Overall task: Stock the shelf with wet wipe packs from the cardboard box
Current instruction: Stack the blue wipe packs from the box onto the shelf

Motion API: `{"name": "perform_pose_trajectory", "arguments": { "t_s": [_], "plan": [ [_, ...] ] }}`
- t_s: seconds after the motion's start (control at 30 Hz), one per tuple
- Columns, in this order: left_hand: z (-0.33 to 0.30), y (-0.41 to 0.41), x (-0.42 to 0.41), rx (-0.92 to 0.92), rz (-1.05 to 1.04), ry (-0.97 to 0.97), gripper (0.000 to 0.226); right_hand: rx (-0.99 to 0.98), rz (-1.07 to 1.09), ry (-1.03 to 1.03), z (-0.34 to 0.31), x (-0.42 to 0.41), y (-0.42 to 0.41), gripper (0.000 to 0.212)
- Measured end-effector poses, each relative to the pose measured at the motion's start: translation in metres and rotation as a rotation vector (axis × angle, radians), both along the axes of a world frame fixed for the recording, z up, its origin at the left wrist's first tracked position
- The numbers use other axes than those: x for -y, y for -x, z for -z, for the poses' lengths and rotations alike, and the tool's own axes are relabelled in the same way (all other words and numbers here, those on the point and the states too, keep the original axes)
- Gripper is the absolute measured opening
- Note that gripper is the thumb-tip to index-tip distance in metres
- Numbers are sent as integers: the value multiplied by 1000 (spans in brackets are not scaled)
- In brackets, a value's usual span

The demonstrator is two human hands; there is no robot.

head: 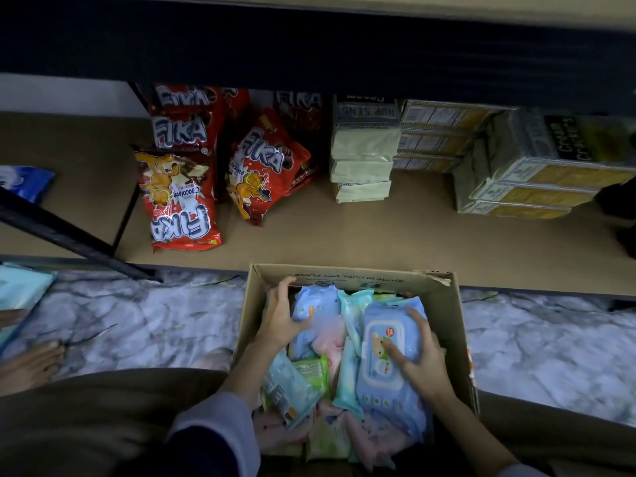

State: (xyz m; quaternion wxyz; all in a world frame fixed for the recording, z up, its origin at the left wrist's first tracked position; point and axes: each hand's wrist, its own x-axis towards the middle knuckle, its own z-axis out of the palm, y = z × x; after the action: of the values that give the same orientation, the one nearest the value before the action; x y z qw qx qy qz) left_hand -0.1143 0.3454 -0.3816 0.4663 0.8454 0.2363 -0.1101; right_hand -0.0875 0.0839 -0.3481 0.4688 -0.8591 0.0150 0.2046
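An open cardboard box (447, 304) stands on the floor in front of me, filled with several wet wipe packs in blue, pink, green and teal. My left hand (280, 315) grips a small light-blue pack (320, 304) at the box's far left. On the right side, my right hand (418, 356) holds a large blue pack with a white lid label (382, 366), thumb across its face. The brown shelf board (344, 235) lies just beyond the box.
On the shelf lie red snack bags (186, 197) at left, cream packets (361, 166) in the middle and stacked cracker boxes (526, 180) at right. A dark upper shelf (309, 46) overhangs. More wipe packs (20, 287) lie far left on the marble-patterned floor (137, 315).
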Motion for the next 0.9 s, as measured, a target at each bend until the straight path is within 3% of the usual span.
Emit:
{"name": "perform_pose_trajectory", "arguments": {
  "t_s": [0.17, 0.37, 0.6, 0.9],
  "plan": [
    [-6, -13, 7, -176, 335, -265, 71, -47, -22, 16, 8, -3, 3, 93],
    [-7, -17, 8, -161, 333, -334, 56, -79, -69, 65, 11, 2, -8, 97],
    [-31, 7, 14, 23, 314, -390, 48, 18, -132, 106, -26, 12, -2, 78],
    [-117, 35, 24, 204, 174, -369, 44, 138, -173, 57, -101, 23, 9, 78]
  ]
}}
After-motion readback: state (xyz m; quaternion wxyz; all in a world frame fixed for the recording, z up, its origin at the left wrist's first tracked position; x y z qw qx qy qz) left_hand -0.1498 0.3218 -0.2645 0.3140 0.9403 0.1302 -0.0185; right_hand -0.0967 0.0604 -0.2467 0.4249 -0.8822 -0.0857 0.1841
